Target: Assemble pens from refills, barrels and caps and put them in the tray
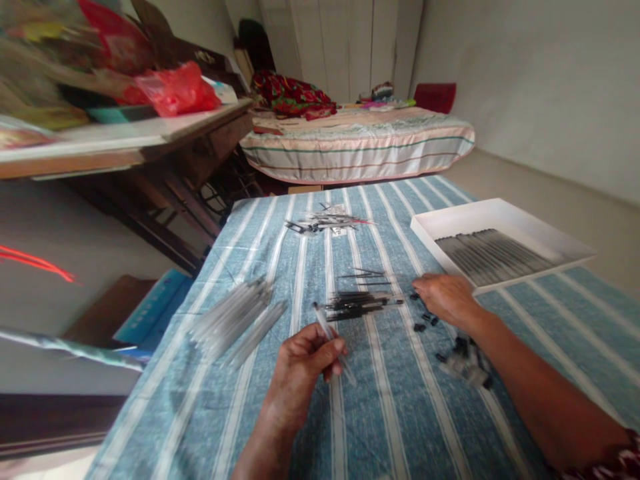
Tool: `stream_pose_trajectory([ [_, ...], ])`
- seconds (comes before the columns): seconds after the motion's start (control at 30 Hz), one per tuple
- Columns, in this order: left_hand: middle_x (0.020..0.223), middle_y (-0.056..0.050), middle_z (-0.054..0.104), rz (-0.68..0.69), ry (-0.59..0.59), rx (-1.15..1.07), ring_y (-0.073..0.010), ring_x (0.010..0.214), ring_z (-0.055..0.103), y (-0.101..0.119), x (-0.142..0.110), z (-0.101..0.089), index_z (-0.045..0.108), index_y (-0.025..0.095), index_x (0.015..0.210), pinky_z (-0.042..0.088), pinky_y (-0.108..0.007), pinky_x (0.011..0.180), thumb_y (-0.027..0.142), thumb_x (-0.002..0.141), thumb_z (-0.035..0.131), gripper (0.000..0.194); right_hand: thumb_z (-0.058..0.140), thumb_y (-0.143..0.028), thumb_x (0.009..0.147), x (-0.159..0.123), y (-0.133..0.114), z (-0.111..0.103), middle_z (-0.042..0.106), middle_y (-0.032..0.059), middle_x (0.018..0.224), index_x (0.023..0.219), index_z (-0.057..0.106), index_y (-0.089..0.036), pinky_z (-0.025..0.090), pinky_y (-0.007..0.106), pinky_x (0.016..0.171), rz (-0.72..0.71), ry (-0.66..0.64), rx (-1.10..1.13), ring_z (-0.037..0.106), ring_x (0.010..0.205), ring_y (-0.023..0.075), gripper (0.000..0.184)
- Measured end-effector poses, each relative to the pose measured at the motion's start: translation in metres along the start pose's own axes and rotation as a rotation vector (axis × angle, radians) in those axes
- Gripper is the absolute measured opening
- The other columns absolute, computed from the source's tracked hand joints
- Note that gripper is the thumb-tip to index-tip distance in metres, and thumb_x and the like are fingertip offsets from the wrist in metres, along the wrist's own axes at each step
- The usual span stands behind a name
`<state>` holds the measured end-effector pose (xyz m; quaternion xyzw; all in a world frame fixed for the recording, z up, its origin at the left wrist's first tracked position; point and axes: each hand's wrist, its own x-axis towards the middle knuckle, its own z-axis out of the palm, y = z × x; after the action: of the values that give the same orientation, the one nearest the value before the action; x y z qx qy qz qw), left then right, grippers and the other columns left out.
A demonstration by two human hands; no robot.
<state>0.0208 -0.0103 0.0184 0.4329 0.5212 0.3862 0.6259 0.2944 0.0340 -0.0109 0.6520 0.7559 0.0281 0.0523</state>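
Observation:
My left hand (pixel 300 370) is closed around a clear pen barrel (pixel 327 330), held tilted above a blue striped tablecloth (pixel 390 413). My right hand (pixel 445 297) reaches forward, palm down, fingers curled over small black caps (pixel 425 321) beside a row of black pen refills (pixel 357 305). What its fingertips pinch, if anything, is hidden. A pile of clear barrels (pixel 235 319) lies to the left of my left hand. More black caps (pixel 465 363) lie beside my right forearm.
A white tray (pixel 505 217) with finished dark pens stands at the right. A small heap of parts (pixel 325 221) lies at the table's far end. A cluttered wooden shelf (pixel 125 140) stands left, a bed (pixel 360 147) behind.

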Motion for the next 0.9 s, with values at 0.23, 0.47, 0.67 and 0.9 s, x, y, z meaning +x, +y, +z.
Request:
stream_pose_trajectory([
  [0.23, 0.06, 0.0, 0.063, 0.0, -0.043, -0.072, -0.0076, 0.047, 0.052, -0.006, 0.002, -0.004, 0.063, 0.013, 0.068, 0.036, -0.018, 0.043, 0.025, 0.07, 0.071, 0.014, 0.04, -0.022, 0.087, 0.002, 0.001, 0.004, 0.072, 0.0052, 0.087, 0.084, 0.065, -0.021, 0.028, 0.026, 0.053, 0.03, -0.011, 0.016, 0.066, 0.079, 0.0203, 0.025],
  [0.47, 0.059, -0.001, 0.064, -0.001, -0.012, -0.112, -0.0071, 0.045, 0.051, -0.007, 0.002, -0.002, 0.063, 0.013, 0.067, 0.036, -0.017, 0.043, 0.026, 0.069, 0.071, 0.015, 0.042, -0.022, 0.083, 0.0, 0.002, 0.006, 0.072, 0.0059, 0.082, 0.082, 0.064, -0.021, 0.025, 0.027, 0.052, 0.058, 0.032, 0.02, 0.066, 0.073, 0.0201, 0.022],
  [0.67, 0.061, -0.002, 0.064, 0.002, -0.007, -0.112, -0.0073, 0.045, 0.052, -0.008, 0.002, -0.003, 0.063, 0.013, 0.067, 0.036, -0.017, 0.043, 0.024, 0.069, 0.071, 0.014, 0.043, -0.028, 0.083, -0.001, 0.003, 0.008, 0.072, 0.005, 0.077, 0.082, 0.067, -0.022, 0.025, 0.026, 0.051, 0.07, 0.091, 0.088, 0.063, 0.066, 0.0185, 0.025],
  [0.9, 0.063, -0.001, 0.064, 0.0, -0.021, -0.091, -0.0074, 0.047, 0.052, -0.007, 0.004, -0.004, 0.063, 0.013, 0.068, 0.037, -0.018, 0.043, 0.024, 0.07, 0.07, 0.013, 0.046, -0.032, 0.082, -0.009, 0.004, 0.001, 0.067, 0.0004, 0.062, 0.078, 0.069, -0.022, 0.028, 0.023, 0.052, 0.003, 0.052, 0.335, 0.058, 0.056, 0.015, 0.026],
])
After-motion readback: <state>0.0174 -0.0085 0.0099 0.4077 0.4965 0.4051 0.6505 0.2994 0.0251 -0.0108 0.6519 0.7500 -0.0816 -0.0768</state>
